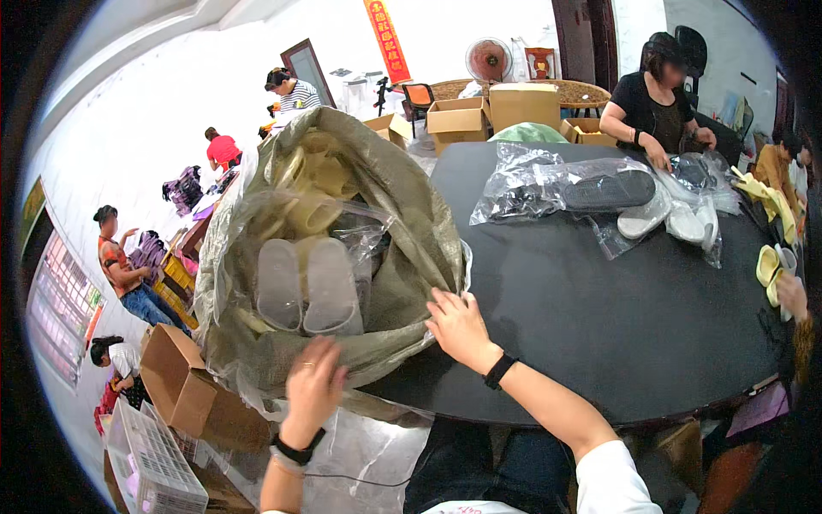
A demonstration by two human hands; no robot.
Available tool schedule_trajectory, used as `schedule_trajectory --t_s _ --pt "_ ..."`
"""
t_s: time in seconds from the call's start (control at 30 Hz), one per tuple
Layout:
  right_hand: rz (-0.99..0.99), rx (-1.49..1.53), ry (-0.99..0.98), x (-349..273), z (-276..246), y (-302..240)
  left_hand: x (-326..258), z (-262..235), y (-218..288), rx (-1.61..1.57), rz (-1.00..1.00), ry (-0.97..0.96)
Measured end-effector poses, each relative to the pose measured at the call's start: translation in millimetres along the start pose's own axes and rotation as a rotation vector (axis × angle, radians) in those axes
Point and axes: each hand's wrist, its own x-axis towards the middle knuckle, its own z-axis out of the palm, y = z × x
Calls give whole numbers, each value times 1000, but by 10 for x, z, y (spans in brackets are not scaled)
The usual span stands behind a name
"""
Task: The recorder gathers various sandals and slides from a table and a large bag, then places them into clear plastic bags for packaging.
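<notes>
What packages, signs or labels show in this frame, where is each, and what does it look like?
Woven sack: table's left edge, olive-grey, open, both hands at its rim.
Clear bags: inside the sack, holding pale slippers.
Clear bags: far side of the black table, holding dark and white slippers.
Cardboard boxes: behind the table, brown, open.
Cardboard box: floor, lower left.
Red banner: back wall, tall, narrow.

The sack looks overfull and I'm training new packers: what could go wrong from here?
The sack leans at the table edge, steadied only by the left hand and right hand on its rim; it may tip. The bagged slippers on top could slide out toward the cardboard box below.
</notes>
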Motion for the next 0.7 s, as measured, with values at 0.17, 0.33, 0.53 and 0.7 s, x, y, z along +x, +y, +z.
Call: schedule_trajectory --t_s 0.17,0.33,0.53,0.7 --pt "-206 112 2 49 117 -85 358 698 638 67 19 -28" --pt "-204 26 -191 238 349 0 118 1392 610 146 -167 -256" --pt "-17 -35 -241 82 629 320 -110 1531 824 -65 -177 -88" --pt "60 557 6 -41 -114 46 -138 1599 834 -31 -301 -55"
